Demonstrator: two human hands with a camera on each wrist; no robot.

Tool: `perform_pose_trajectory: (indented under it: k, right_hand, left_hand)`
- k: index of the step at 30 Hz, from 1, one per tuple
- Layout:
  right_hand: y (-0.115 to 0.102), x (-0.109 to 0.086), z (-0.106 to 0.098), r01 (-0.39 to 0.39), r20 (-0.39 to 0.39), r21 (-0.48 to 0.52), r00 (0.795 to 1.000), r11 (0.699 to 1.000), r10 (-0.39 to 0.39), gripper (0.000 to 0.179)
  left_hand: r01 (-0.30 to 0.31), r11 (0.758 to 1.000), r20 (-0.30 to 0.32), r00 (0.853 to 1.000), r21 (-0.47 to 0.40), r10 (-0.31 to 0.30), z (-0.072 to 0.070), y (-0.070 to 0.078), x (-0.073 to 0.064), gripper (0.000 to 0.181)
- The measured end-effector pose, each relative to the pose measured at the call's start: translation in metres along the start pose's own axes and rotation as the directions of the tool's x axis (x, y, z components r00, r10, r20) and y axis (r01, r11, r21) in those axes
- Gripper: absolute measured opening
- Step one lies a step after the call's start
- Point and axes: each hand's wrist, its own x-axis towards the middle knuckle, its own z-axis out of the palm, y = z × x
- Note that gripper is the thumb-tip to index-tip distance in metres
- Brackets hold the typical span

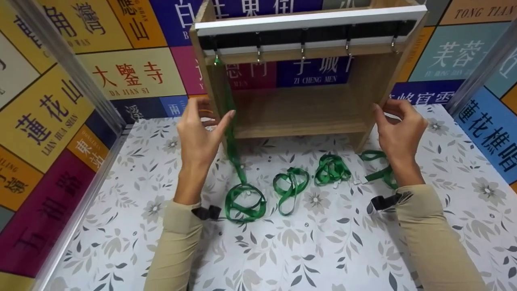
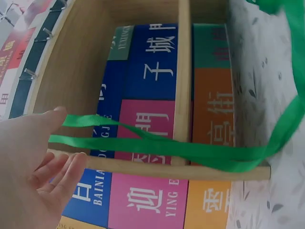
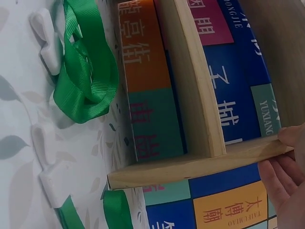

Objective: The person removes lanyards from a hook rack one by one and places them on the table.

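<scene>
A wooden rack [image 1: 299, 129] with a row of metal hooks along its top bar stands on the table. My left hand [image 1: 200, 133] is at its left side panel, thumb on the inner side near a hanging ribbon, fingers outside. My right hand [image 1: 402, 125] pinches the front edge of the right side panel [image 3: 190, 164], its thumb inside and its fingers outside. A green lanyard [image 1: 229, 133] hangs from the leftmost hook [image 1: 216, 54], its lower end coiled on the table. In the left wrist view the green ribbon [image 2: 209, 155] crosses the rack beside my left thumb.
On the table in front of the rack lie more coiled green lanyards, one in the middle [image 1: 291, 186], one bundled [image 1: 332, 169] and one beside my right wrist [image 1: 379, 173]. White plastic clips [image 3: 55, 183] join some of them. Panels with printed characters [image 1: 133, 74] enclose the back and sides.
</scene>
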Motion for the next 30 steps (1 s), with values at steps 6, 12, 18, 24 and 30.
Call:
perform_pose_trajectory:
  k: [6, 12, 18, 24, 30]
  right_hand:
    - [0.001, -0.002, 0.003, -0.007, 0.005, -0.013, 1.0, 1.0, 0.007, 0.037]
    - [0.001, -0.007, 0.005, 0.018, 0.009, -0.018, 1.0, 1.0, -0.017, 0.038]
    - [0.003, -0.008, 0.004, 0.039, -0.003, -0.03, 0.999, 0.999, -0.039, 0.037]
    - [0.002, -0.006, 0.003, 0.03, -0.005, -0.04, 1.0, 0.999, -0.03, 0.037]
    - [0.001, -0.002, 0.002, 0.027, -0.018, -0.042, 0.999, 0.999, -0.028, 0.036]
  left_hand:
    - [0.043, 0.997, 0.018, 0.999, 0.056, -0.044, 0.014, 0.004, 0.004, 0.065]
    - [0.053, 0.981, -0.017, 0.999, 0.185, -0.051, 0.024, -0.001, -0.003, 0.053]
    - [0.004, 0.976, -0.044, 0.999, 0.219, 0.005, 0.025, -0.007, -0.004, 0.038]
    - [-0.017, 0.988, -0.025, 0.999, 0.153, 0.021, 0.021, -0.006, -0.001, 0.023]
    - [-0.083, 0.99, -0.077, 0.993, 0.114, 0.092, 0.007, -0.002, 0.008, 0.011]
